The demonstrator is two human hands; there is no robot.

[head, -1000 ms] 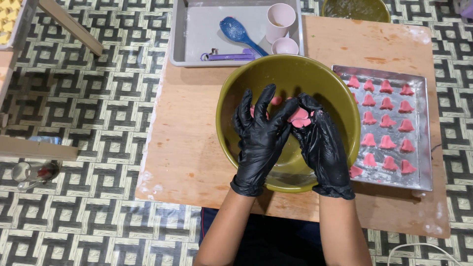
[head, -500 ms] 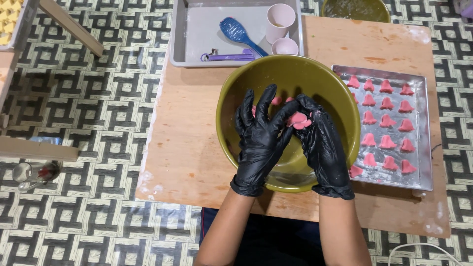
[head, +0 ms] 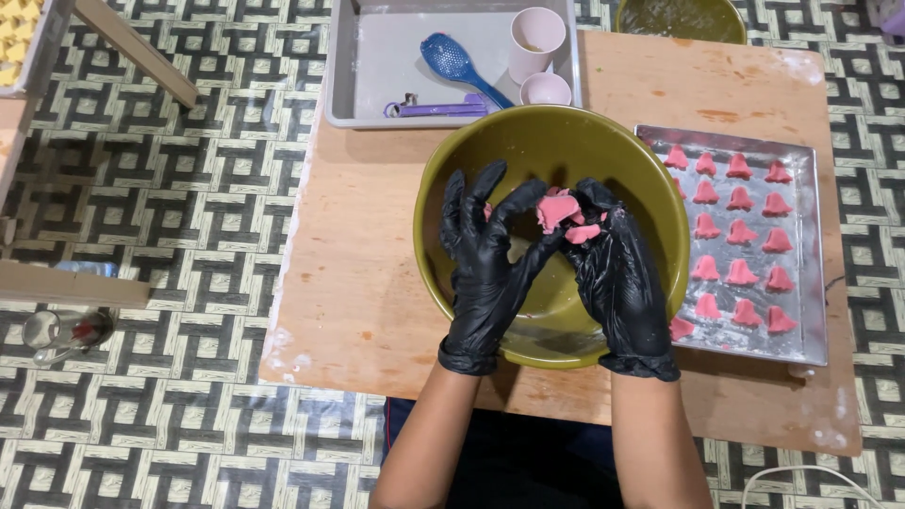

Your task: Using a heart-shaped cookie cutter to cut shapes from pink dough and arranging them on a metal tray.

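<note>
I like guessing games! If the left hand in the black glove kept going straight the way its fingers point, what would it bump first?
Probably the far inner wall of the green bowl. The left hand points up-picture over it, touching pink dough; depth is hard to judge.

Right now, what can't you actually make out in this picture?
Head view only:
- Pink dough: its full shape, wrapped by the gloved left hand and right hand.
- Olive bowl: its floor, behind the hands.
- Second bowl: cut off by the top edge.
- Jar on the floor: contents too small.
</note>
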